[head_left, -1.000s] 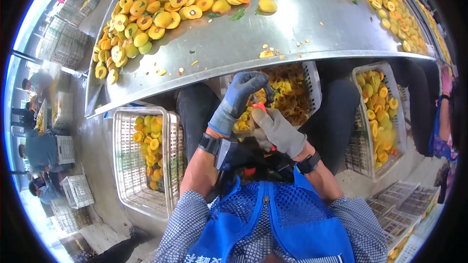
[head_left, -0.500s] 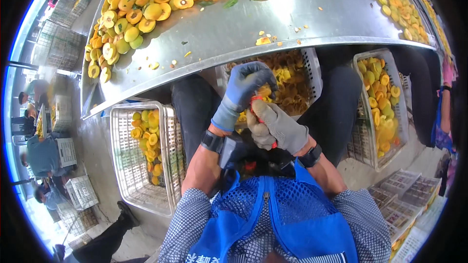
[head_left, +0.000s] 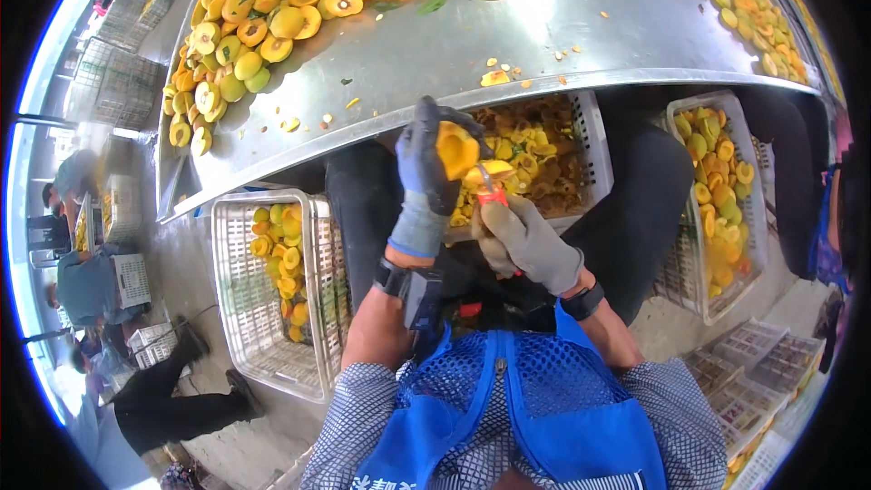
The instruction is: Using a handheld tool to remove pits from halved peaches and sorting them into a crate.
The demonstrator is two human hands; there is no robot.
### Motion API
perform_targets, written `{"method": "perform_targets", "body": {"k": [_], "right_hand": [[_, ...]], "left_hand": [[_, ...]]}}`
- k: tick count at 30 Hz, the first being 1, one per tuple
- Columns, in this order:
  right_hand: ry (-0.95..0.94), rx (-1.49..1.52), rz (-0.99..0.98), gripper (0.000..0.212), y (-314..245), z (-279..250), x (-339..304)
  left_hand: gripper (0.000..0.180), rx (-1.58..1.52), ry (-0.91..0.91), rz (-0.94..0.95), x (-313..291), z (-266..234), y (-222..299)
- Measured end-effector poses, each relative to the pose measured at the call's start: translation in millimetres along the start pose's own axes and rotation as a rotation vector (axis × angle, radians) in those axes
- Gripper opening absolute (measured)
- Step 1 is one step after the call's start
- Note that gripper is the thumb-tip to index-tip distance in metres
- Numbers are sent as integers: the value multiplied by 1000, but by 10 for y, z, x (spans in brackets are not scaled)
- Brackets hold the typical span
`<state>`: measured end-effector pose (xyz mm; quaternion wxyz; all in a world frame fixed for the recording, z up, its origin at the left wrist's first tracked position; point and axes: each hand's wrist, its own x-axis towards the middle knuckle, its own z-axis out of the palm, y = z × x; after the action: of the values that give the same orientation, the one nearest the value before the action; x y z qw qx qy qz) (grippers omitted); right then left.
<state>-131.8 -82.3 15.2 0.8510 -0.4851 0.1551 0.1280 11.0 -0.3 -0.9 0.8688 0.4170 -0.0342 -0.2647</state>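
My left hand [head_left: 419, 177], in a blue-grey glove, is closed around a yellow peach half [head_left: 456, 151] with its hollow turned toward my right. My right hand [head_left: 535, 243], in a pale grey glove, grips a small red-handled knife [head_left: 491, 192] with a curved metal blade. A yellow piece of fruit [head_left: 494, 168] shows at the blade, close beside the peach half; whether it is joined to that half I cannot tell. Both hands are above my lap, just in front of the metal table [head_left: 390, 68]. Beneath and beyond them, a pale crate [head_left: 594, 159] contains yellow scraps and brownish waste.
Cut peaches [head_left: 272, 27] are heaped on the table's left, and another heap [head_left: 748, 9] lies far right. A white crate of halves [head_left: 318, 299] stands by my left leg, another [head_left: 755, 259] beyond my right leg. Co-workers [head_left: 91, 281] sit at the far left.
My left hand has risen and opened out from the knife, bringing the peach half into view. The knife's blade now shows, pointing up. A person's leg at lower left has shifted.
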Motion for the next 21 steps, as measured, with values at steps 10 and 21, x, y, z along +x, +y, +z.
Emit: {"method": "perform_targets", "body": {"k": [10,21], "right_hand": [[197,63,228,42,216,-474,191],[292,-49,150,42,420,-651,295]], "left_hand": [[24,1939,265,375,-427,-857,1690],[46,1825,-350,777,1994,722,621]]}}
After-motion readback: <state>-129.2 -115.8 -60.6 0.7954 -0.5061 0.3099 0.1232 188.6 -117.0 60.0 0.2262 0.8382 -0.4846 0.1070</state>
